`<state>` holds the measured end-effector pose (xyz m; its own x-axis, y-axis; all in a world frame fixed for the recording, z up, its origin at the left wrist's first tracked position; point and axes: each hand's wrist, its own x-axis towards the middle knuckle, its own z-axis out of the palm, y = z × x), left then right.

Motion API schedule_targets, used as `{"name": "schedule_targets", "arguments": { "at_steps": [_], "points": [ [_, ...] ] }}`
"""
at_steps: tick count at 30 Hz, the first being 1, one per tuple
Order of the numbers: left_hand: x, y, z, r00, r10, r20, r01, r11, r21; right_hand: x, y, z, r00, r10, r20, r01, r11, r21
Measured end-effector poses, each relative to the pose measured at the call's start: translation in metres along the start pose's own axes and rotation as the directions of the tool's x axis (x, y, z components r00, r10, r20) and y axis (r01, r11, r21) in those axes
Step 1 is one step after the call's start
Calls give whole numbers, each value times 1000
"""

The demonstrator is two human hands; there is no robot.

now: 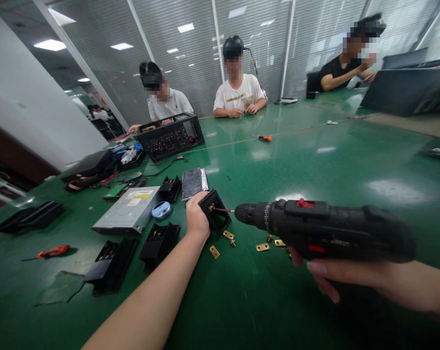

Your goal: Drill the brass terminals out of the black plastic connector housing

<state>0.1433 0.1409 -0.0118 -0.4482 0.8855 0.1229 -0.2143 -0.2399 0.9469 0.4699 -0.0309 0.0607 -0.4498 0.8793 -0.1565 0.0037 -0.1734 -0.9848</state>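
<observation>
My left hand (pixel 196 214) is closed around a small black plastic housing (pixel 217 212) and steadies it on the green table (pixel 278 165). My right hand (pixel 336 277) grips a black cordless drill (pixel 325 228) from below. The drill's bit (pixel 223 210) points left and meets a brass fitting on the housing. Several small brass plates (pixel 262 247) and a screw (pixel 233 241) lie on the table just below the housing.
More black housings (pixel 159 240) and an optical drive (pixel 127 209) lie to the left, with a phone (pixel 193 183), an orange screwdriver (pixel 52 252) and an open computer case (pixel 171 136). Three people sit at the far side.
</observation>
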Motion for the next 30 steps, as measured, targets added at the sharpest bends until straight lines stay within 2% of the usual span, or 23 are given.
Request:
{"name": "schedule_targets", "arguments": {
  "at_steps": [4, 8, 14, 18, 23, 30],
  "points": [
    [0, -1, 1, 1000, 10, -30, -10, 1000, 11, -5, -10, 10, 998, 40, -38, -39, 999, 24],
    [3, -3, 0, 1000, 18, 4, -18, 1000, 9, -9, -6, 10, 995, 33, -98, -35, 999, -19],
    [6, -4, -4, 1000, 3, -17, -2, 999, 40, -11, -9, 14, 992, 35, -120, -40, 998, -42],
    [5, -1, -5, 1000, 10, -2, -10, 999, 43, -7, -5, 9, 996, 15, -84, -20, 998, -64],
    [2, 1, -3, 999, 50, 20, -51, 997, 51, 1, 19, -8, 990, -80, 113, 92, 990, -110],
    [2, 0, -3, 997, 71, 5, -71, 994, 83, 1, 29, -13, 989, -82, 120, 95, 990, -107]
  ]
}}
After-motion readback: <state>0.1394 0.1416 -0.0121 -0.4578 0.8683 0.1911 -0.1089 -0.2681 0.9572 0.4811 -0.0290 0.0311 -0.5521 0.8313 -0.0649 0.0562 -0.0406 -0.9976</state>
